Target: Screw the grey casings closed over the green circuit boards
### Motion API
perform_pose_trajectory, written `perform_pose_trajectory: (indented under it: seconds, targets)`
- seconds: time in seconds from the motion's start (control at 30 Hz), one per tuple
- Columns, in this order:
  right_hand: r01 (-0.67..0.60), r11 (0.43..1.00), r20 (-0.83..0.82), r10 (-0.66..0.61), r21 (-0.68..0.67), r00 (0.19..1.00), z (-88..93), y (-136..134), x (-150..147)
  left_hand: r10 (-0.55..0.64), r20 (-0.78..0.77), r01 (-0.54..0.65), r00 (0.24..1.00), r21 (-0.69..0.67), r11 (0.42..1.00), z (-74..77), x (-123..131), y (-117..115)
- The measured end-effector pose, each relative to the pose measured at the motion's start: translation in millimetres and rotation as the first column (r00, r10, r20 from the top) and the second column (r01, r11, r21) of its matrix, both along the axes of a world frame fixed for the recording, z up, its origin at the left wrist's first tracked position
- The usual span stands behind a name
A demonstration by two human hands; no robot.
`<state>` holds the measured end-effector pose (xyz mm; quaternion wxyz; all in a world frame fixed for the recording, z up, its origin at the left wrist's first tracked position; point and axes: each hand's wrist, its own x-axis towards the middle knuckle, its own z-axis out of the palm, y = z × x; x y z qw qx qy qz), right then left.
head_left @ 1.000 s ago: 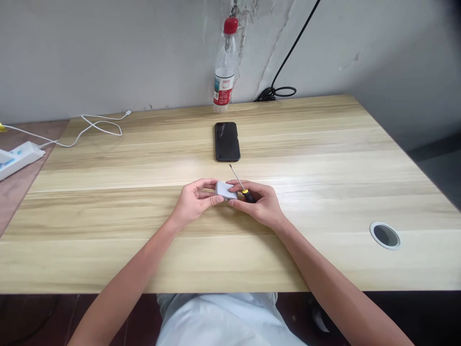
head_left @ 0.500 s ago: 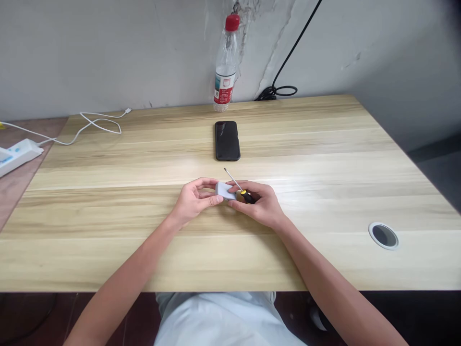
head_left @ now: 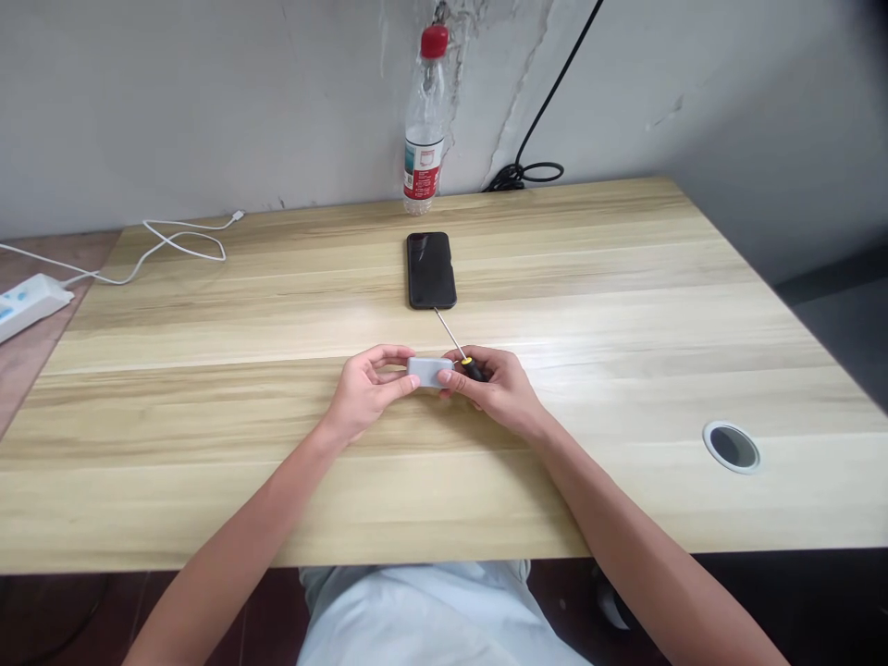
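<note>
A small, light-grey box-shaped piece with rounded edges [head_left: 425,372] is held between both hands above the table. My left hand [head_left: 367,388] grips its left end, thumb in front and fingers behind. The thumb of my right hand [head_left: 499,388] presses on the right end of the same piece. Tucked in the right hand is a screwdriver [head_left: 474,369] with a black and yellow handle, its thin metal shaft slanting up and left toward the phone. The fingers behind the grey piece are partly hidden.
A black phone [head_left: 431,270] lies just beyond the hands, and a red-capped plastic bottle [head_left: 422,171] stands by the wall. To the left are a white cable [head_left: 184,242] and a power strip [head_left: 31,303]. A round grommet [head_left: 732,448] sits in the tabletop at right.
The grey piece has been tilted, so a narrower side now faces me. My right thumb has moved onto its front, and the screwdriver has shifted slightly. The whole view has shifted a little.
</note>
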<state>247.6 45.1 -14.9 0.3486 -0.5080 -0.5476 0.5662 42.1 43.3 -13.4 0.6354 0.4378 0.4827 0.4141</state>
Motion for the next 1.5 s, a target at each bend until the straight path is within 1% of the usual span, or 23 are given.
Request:
perform_pose_trajectory:
  seconds: [0.07,0.13,0.23,0.27,0.33,0.4,0.47,0.5,0.57,0.6,0.63,0.7,0.77,0.83,0.9,1.0,1.07,1.13,1.23,1.3,1.4,1.43,1.5]
  targets:
    - [0.002,0.998,0.025,-0.004,0.06,1.0,-2.4,-0.8,-0.2,-0.024,-0.046,0.024,0.999,0.009,1.0,-0.9,2.0,-2.2]
    - [-0.017,0.989,0.088,0.004,0.15,0.996,-3.6,-2.6,0.3,-0.054,-0.089,0.056,0.995,0.015,0.998,-1.4,4.3,-5.1]
    - [-0.053,0.967,0.16,0.012,0.251,0.987,-2.1,-6.2,1.0,-0.141,-0.108,0.145,0.984,0.034,0.989,0.8,6.7,-9.3]
    - [-0.065,0.965,0.15,0.027,0.252,0.988,-1.2,-7.2,0.9,-0.187,-0.103,0.192,0.977,0.041,0.981,2.8,6.6,-10.1]
    - [-0.089,0.976,0.062,0.078,0.199,0.995,-0.2,-8.7,-0.5,-0.276,-0.094,0.281,0.956,0.039,0.959,9.2,3.7,-10.1]
    - [-0.105,0.987,-0.052,0.112,0.118,0.992,-1.3,-9.4,-3.6,-0.315,-0.104,0.318,0.943,0.018,0.948,18.0,-3.9,-6.7]
    - [-0.076,0.994,-0.08,0.083,0.083,0.993,-4.5,-9.5,-8.3,-0.275,-0.152,0.281,0.949,0.018,0.96,26.8,-16.9,0.4]
    - [-0.052,0.994,-0.043,0.057,0.094,0.997,-6.4,-9.3,-11.1,-0.226,-0.191,0.237,0.955,0.035,0.971,30.2,-25.0,5.1]
    - [-0.029,0.981,0.097,0.01,0.191,0.995,-9.4,-8.0,-17.9,-0.068,-0.277,0.096,0.958,0.087,0.992,33.8,-42.4,15.6]
    - [-0.049,0.964,0.173,0.003,0.262,0.985,-10.0,-6.7,-21.9,0.016,-0.315,0.018,0.949,0.105,0.994,33.7,-50.7,20.6]
    - [-0.09,0.94,0.24,0.009,0.33,0.971,-9.8,-4.9,-26.5,0.082,-0.342,-0.046,0.936,0.112,0.993,32.5,-57.8,25.0]
    - [-0.196,0.892,0.351,0.045,0.407,0.935,-7.3,0.2,-37.0,0.146,-0.365,-0.119,0.919,0.096,0.988,27.6,-67.9,31.6]
    - [-0.298,0.874,0.457,0.1,0.384,0.884,-3.3,6.5,-47.9,0.161,-0.362,-0.145,0.918,0.072,0.987,21.7,-72.3,35.0]
    - [-0.366,0.869,0.545,0.139,0.333,0.827,0.3,12.4,-56.9,0.171,-0.361,-0.157,0.917,0.068,0.985,16.4,-73.8,36.4]
    - [-0.411,0.859,0.591,0.168,0.306,0.789,2.5,16.5,-62.6,0.154,-0.396,-0.125,0.905,0.096,0.987,12.4,-75.6,36.8]
    - [-0.455,0.84,0.613,0.198,0.297,0.765,3.2,18.4,-65.7,0.081,-0.51,-0.008,0.857,0.143,0.99,8.1,-81.9,37.1]
    - [-0.473,0.831,0.628,0.205,0.294,0.751,2.7,18.1,-65.9,0.037,-0.558,0.049,0.829,0.139,0.989,6.1,-87.4,37.5]
    - [-0.468,0.831,0.627,0.198,0.3,0.754,2.1,18.4,-65.8,0.013,-0.573,0.074,0.82,0.128,0.989,5.1,-91.6,37.6]
    - [-0.415,0.85,0.58,0.168,0.325,0.797,0.9,22.3,-66.5,0.005,-0.605,0.105,0.796,0.146,0.984,6.2,-91.7,36.1]
    - [-0.348,0.881,0.503,0.153,0.321,0.85,-0.3,26.7,-68.1,0.002,-0.64,0.14,0.769,0.171,0.975,8.0,-87.0,33.8]
    - [-0.246,0.928,0.37,0.133,0.279,0.92,-2.9,32.7,-71.1,-0.032,-0.68,0.205,0.733,0.176,0.963,10.1,-75.9,29.2]
    - [-0.226,0.937,0.344,0.126,0.268,0.931,-3.7,34.0,-71.7,-0.043,-0.691,0.223,0.721,0.173,0.959,10.3,-72.3,27.7]
    - [-0.215,0.94,0.343,0.117,0.265,0.932,-4.6,35.4,-71.9,-0.047,-0.709,0.248,0.704,0.183,0.951,10.0,-66.6,25.5]
